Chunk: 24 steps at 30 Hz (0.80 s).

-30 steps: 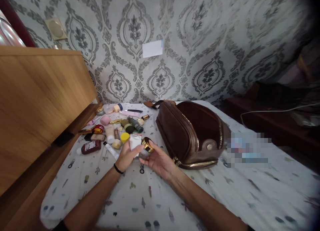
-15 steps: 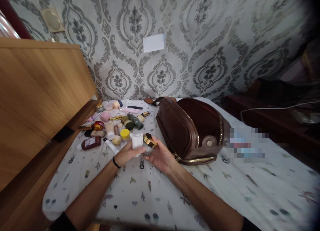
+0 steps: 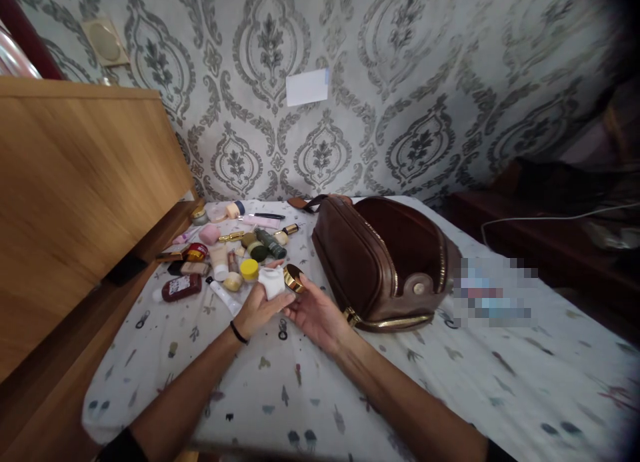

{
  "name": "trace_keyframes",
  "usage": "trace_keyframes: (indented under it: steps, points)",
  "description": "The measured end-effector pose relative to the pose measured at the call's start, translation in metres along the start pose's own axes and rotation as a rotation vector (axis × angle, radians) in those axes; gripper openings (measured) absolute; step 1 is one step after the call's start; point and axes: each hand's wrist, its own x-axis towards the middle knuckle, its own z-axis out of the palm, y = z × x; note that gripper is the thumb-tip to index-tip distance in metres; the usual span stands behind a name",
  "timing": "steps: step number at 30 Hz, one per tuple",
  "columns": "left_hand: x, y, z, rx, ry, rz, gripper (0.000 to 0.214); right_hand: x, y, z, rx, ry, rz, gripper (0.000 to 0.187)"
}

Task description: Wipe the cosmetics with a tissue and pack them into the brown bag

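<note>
My left hand [image 3: 257, 312], with a black band at the wrist, is closed on a folded white wipe [image 3: 273, 282]; whether it is cloth or paper I cannot tell. In my right hand [image 3: 320, 315] is a cosmetic jar [image 3: 294, 279] with a shiny gold-rimmed lid, tilted toward the wipe. The two hands meet above the patterned sheet, and the fingers hide most of the jar's body. To the right of my right hand lies a brown leather bag [image 3: 350, 269], its top unzipped and its dark inside showing.
Several cosmetics lie at the left, among them a yellow-lidded jar [image 3: 249, 269], a dark red bottle [image 3: 181, 287], a white tube [image 3: 223, 297] and a green bottle [image 3: 271, 243]. A wooden cabinet [image 3: 85, 182] borders the left side. A patterned wall [image 3: 400, 115] stands behind.
The jar has tilted and shifted slightly left, closer to the wipe. My left hand has moved a little to the right, and its wipe is lower and more bunched.
</note>
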Motion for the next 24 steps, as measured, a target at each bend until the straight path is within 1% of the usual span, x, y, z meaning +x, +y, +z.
trace_keyframes:
  steps: [4,8,11,14,18,21,24]
  points:
    - [0.0,0.004,0.0,-0.002,0.013,0.028,0.055,0.0,0.0,0.0,-0.04,0.02,-0.042,0.026]
    - [0.002,0.007,0.001,-0.063,0.029,-0.023,0.055,0.001,0.0,-0.002,-0.087,0.021,-0.111,0.025]
    - [0.003,0.003,-0.001,-0.065,0.038,-0.043,0.056,0.001,-0.001,-0.002,-0.097,0.025,-0.112,0.026]
    - [0.006,-0.007,-0.006,-0.042,0.106,-0.04,0.051,0.001,0.0,-0.001,-0.105,0.001,-0.105,0.027]
    - [0.01,-0.017,-0.01,-0.079,0.216,-0.072,0.046,-0.002,0.001,0.001,-0.11,-0.074,-0.092,0.021]
    - [0.011,-0.014,-0.008,-0.196,0.201,-0.13,0.047,-0.003,0.001,0.002,-0.106,-0.102,-0.078,0.019]
    - [0.011,-0.007,-0.003,-0.321,0.128,-0.172,0.049,-0.004,-0.001,0.003,-0.101,-0.127,-0.057,0.021]
